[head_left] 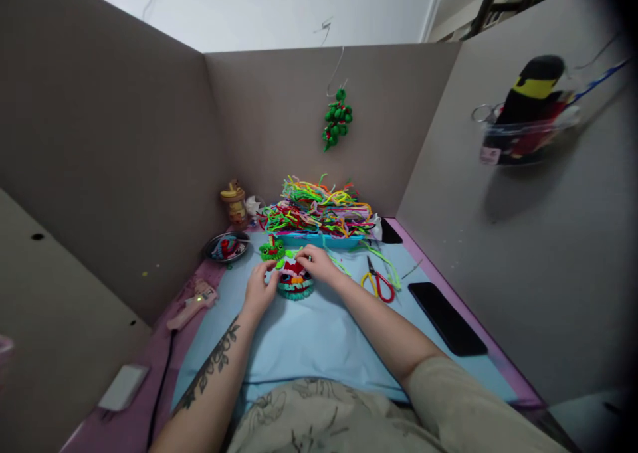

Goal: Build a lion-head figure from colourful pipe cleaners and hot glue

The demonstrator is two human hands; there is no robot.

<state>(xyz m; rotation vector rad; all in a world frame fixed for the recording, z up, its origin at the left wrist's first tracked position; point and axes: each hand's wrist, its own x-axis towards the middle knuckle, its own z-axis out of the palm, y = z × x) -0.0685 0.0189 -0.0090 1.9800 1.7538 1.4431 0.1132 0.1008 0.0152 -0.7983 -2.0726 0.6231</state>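
Note:
My left hand (260,287) and my right hand (316,262) meet over a small pipe-cleaner figure (295,283) in red, teal and white that sits on the light blue mat (309,337). Both hands have fingers curled in on it, and a bright green pipe cleaner (289,256) runs between the fingertips. A green pipe-cleaner piece with red spots (272,248) lies just behind the left hand. A heap of coloured pipe cleaners (319,212) fills a blue tray behind the hands.
Red-and-yellow scissors (378,284) lie right of the hands, a black phone (447,317) further right. A pink glue gun (193,303) and dark dish (226,246) are at left. Grey partition walls enclose the desk; a green ornament (337,118) hangs on the back wall.

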